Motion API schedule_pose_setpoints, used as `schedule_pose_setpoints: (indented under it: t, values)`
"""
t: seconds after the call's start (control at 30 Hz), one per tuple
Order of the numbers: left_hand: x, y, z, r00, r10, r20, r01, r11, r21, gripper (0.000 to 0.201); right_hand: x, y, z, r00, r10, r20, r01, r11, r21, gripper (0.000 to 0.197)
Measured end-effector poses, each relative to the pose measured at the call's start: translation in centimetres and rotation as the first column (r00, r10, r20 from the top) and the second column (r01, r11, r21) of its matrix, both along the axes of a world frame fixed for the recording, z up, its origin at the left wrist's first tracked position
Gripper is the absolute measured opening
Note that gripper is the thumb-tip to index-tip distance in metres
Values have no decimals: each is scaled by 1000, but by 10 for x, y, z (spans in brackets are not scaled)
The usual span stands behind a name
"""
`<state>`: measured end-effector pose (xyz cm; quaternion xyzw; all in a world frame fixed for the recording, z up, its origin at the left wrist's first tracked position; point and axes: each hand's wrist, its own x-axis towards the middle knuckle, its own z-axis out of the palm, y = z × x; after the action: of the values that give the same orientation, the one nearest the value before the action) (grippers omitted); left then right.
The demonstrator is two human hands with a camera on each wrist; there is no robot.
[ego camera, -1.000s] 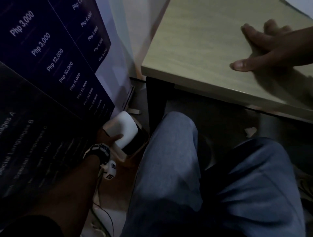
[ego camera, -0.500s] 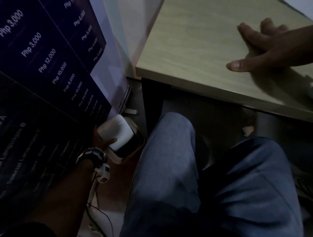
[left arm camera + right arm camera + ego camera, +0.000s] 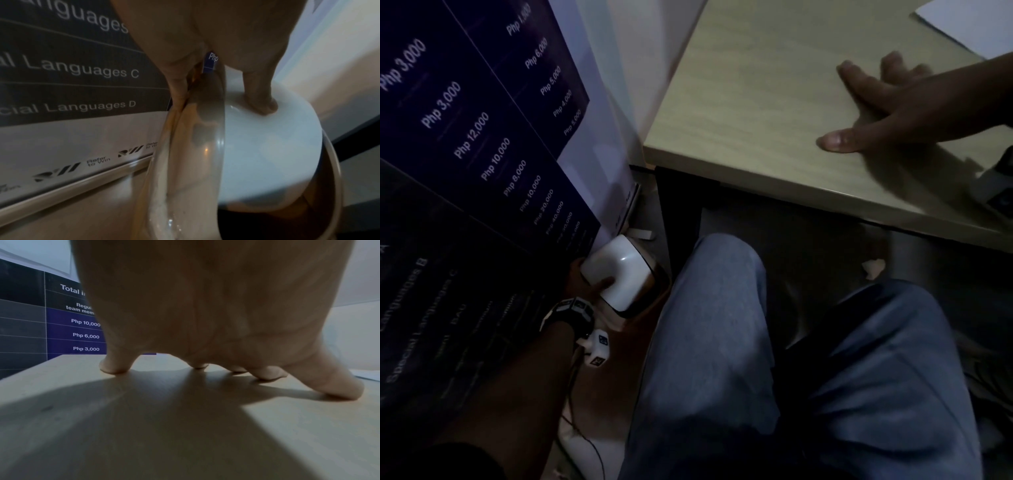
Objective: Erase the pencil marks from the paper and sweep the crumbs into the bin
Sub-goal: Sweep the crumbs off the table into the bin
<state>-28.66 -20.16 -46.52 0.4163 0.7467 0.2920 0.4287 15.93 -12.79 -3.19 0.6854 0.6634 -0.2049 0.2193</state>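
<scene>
A small beige bin (image 3: 650, 301) stands on the floor left of my knee, beside the table leg. My left hand (image 3: 594, 279) grips its white lid (image 3: 619, 270), thumb on top and fingers behind the edge. In the left wrist view the thumb (image 3: 261, 100) presses the lid (image 3: 267, 146), which is tipped over the bin's dark opening inside its rim (image 3: 334, 162). My right hand (image 3: 876, 113) rests open on the wooden table (image 3: 756, 85), fingers spread; its fingertips (image 3: 115, 368) touch the tabletop (image 3: 185, 426). A corner of white paper (image 3: 969, 24) lies at the far right. No crumbs are visible.
A dark banner with price lists (image 3: 465, 144) leans close on the left. My knees in jeans (image 3: 715, 342) fill the space under the table. A paper scrap (image 3: 873, 269) and cables (image 3: 585, 442) lie on the floor. A dark object (image 3: 1000, 185) sits at the table's right edge.
The left hand keeps its hold on the bin lid and the right hand stays flat on the table. Only the head view has shifted slightly.
</scene>
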Motion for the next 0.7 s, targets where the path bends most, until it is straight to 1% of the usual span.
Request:
schedule_pose_setpoints:
  t: [0.07, 0.1, 0.13, 0.23, 0.27, 0.3, 0.37, 0.43, 0.47, 0.5, 0.53, 0.57, 0.6, 0.63, 0.67, 0.7]
  values:
    - [4, 2, 7, 1000, 11, -9, -11, 1000, -25, 85, 1, 2, -1, 1000, 5, -5, -5, 1000, 7, 154]
    - [3, 1, 9, 999, 12, -33, -13, 999, -34, 80, 2, 3, -1, 1000, 8, -7, -8, 1000, 9, 154]
    - [-5, 3, -2, 1000, 16, -25, -16, 999, -31, 80, 2, 3, -2, 1000, 9, -6, -9, 1000, 8, 153]
    - [-30, 8, -49, 1000, -7, -18, 6, 999, -35, 94, 2, 3, -2, 1000, 4, -2, -4, 1000, 10, 151]
    - [-27, 8, -45, 999, -33, -43, 30, 998, -51, 93, 2, 3, -2, 1000, 5, 0, -5, 1000, 12, 150]
    - [-11, 8, -18, 996, -27, -86, 22, 998, -60, 93, 3, 4, -3, 1000, 0, -2, 0, 1000, 12, 149]
    - [1, 13, 5, 987, -29, -156, 18, 997, -70, 94, 4, 5, -3, 1000, 4, 7, -4, 1000, 13, 145]
    - [-14, 27, -19, 955, -68, -289, 63, 998, -27, 104, 5, 5, -3, 1000, 5, 15, -6, 1000, 16, 138]
    - [-17, 38, -16, 935, -101, -341, 100, 995, -21, 103, 7, 6, -3, 1000, 2, 16, -2, 1000, 17, 134]
    - [-19, 49, -11, 925, -120, -360, 121, 992, -19, 95, 7, 6, -3, 1000, -2, 14, 2, 1000, 16, 131]
    - [-17, 59, 10, 916, -151, -372, 160, 987, -7, 79, 7, 7, -2, 1000, -6, 11, 6, 1000, 10, 131]
    - [-2, 63, 51, 902, -173, -396, 185, 983, -9, 59, 7, 8, -2, 1000, -6, 10, 6, 1000, 0, 133]
    - [16, 65, 101, 884, -166, -436, 189, 982, 10, 44, 7, 9, -1, 1000, -5, 16, 5, 1000, -6, 135]
    - [27, 69, 137, 869, -131, -477, 188, 979, 74, 35, 8, 10, 0, 1000, -5, 18, 5, 1000, -9, 136]
    - [35, 75, 169, 866, -66, -495, 158, 977, 145, 30, 9, 11, 0, 1000, -7, 19, 7, 1000, -10, 135]
    - [38, 82, 199, 875, -6, -485, 137, 962, 236, 28, 9, 11, 1, 1000, -10, 12, 10, 1000, -7, 134]
